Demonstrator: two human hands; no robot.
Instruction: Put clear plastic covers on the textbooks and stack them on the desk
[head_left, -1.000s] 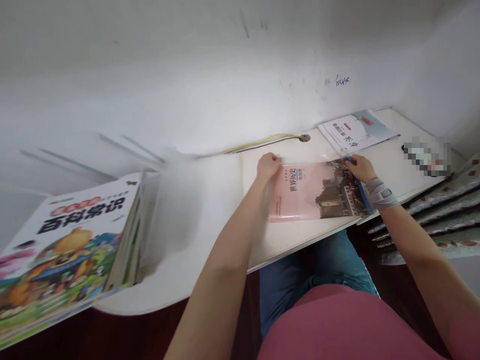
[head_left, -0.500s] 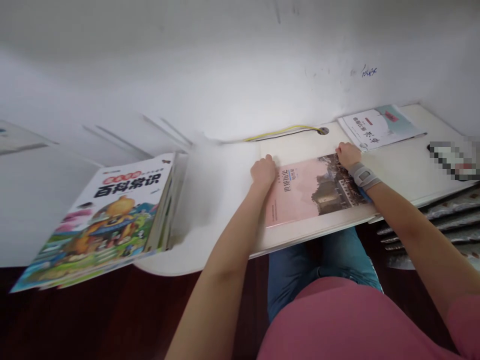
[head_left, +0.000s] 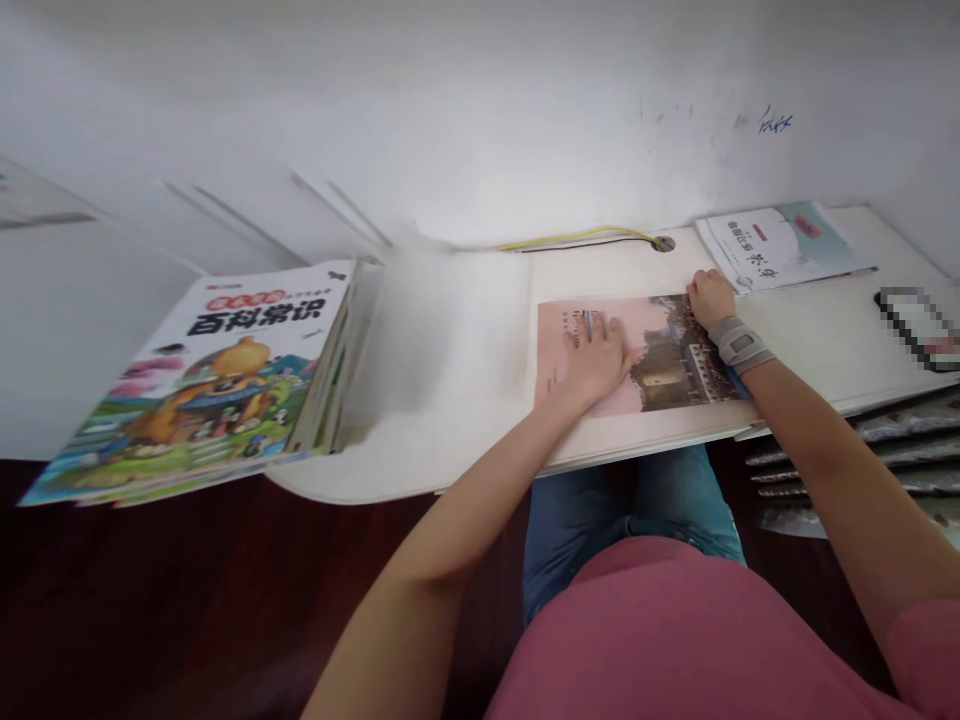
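Observation:
A pink softcover book (head_left: 555, 345) with a photo of a stone wall on its cover lies flat on the white desk (head_left: 450, 400) in front of me. Spread over its pink part is my left hand (head_left: 596, 360), fingers apart and palm down. At the book's far right corner rests my right hand (head_left: 711, 298), its fingers curled closed, with a grey band on the wrist. Whatever the right fingers grip is hidden; the book's edge lies under them.
On the left a stack of books (head_left: 247, 380) with a colourful cartoon cover overhangs the desk edge. A white-and-teal booklet (head_left: 780, 245) lies at the back right, near a blurred phone-like object (head_left: 919, 328). A yellow cable (head_left: 577, 236) runs into a desk hole (head_left: 663, 243).
My left hand has left the book's left edge, opened from a closed grip and moved right onto the cover. My right hand stays at the far right corner. The view has shifted slightly.

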